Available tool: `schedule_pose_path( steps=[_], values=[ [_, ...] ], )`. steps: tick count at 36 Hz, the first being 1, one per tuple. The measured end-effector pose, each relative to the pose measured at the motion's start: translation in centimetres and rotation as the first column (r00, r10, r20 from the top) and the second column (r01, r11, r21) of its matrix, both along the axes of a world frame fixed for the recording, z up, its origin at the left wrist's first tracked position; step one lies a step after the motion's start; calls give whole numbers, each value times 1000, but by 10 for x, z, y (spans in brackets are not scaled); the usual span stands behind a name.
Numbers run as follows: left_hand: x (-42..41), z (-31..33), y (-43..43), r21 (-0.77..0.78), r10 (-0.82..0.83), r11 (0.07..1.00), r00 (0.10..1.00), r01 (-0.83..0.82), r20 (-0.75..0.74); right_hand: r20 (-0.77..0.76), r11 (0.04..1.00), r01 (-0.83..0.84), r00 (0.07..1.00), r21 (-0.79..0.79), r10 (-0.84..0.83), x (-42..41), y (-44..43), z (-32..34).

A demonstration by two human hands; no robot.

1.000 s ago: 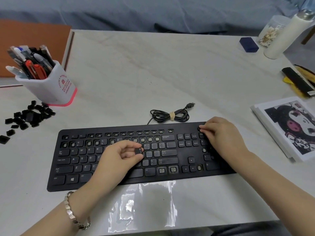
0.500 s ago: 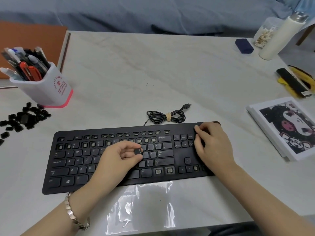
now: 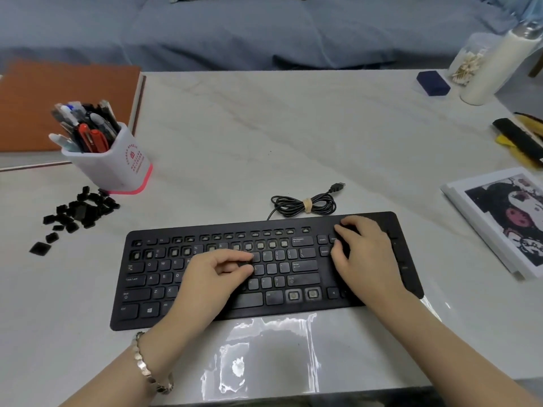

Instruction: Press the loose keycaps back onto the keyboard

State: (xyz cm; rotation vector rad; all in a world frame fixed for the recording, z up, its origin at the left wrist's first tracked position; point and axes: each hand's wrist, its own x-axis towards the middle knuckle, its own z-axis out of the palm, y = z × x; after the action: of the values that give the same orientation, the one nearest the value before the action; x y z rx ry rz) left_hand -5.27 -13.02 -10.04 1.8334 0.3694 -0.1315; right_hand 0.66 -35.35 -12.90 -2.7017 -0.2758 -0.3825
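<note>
One keyboard (image 3: 141, 292); lies long axis left-right (cable side away). One keycap (image 3: 244, 263) pinched by left hand (image 3: 211, 277); right hand (image 3: 367, 259) relaxed on keys.

A white pen holder (image 3: 117, 163) full of pens (image 3: 85, 124) stands on the surface (image 3: 264, 142) at left; a blue box (image 3: 432, 82) and a white bottle (image 3: 496, 69) stand far right.

One view only, worn on the head, looking forward and down across the desk (image 3: 293, 136). It's a wide lens and the edges bow. It sits close in: left hand (image 3: 211, 277) and right hand (image 3: 367, 259) reach in from 6 o'clock, and the keyboard (image 3: 305, 277) fills the lower middle. Pen cup (image 3: 117, 165) at 9 o'clock, white bottle (image 3: 493, 69) at 2 o'clock, blue bedding (image 3: 264, 30) across 12 o'clock.
</note>
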Motion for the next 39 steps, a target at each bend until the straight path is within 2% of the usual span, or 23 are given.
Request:
schedule_pose_path(
  steps=[2,5,9,13,16,19,23,27,31,39],
  values=[
    [-3,3,8,-20,30,999,1000,-30,-4,-48,997,-20,999,71,23,-5,12,-1],
    [-7,7,16,-140,97,985,995,-99,-21,-124,978,-81,987,192,106,-11,30,6],
    [-10,11,21,-327,212,920,976,-218,-54,-275,891,-138,921,432,276,-20,57,24],
    [-11,13,20,-430,244,860,961,-276,-130,-329,846,-166,870,507,368,-31,81,28],
    [-10,11,19,-468,280,818,942,-334,-183,-366,817,-128,847,562,385,-35,92,28],
    [-10,10,17,-460,267,825,944,-328,-194,-377,796,-110,836,596,398,-39,98,29],
    [-9,14,14,-465,224,839,958,-283,-179,-299,788,-225,838,573,457,-40,100,32],
    [-9,16,13,-436,171,874,975,-215,-140,-248,789,-263,853,555,459,-41,99,30],
    [-10,17,10,-387,144,905,983,-178,-117,-272,801,-193,874,567,403,-40,99,28],
    [-13,19,10,-423,45,902,993,-87,-109,-279,785,-145,883,603,377,-41,100,28]
  ],
)
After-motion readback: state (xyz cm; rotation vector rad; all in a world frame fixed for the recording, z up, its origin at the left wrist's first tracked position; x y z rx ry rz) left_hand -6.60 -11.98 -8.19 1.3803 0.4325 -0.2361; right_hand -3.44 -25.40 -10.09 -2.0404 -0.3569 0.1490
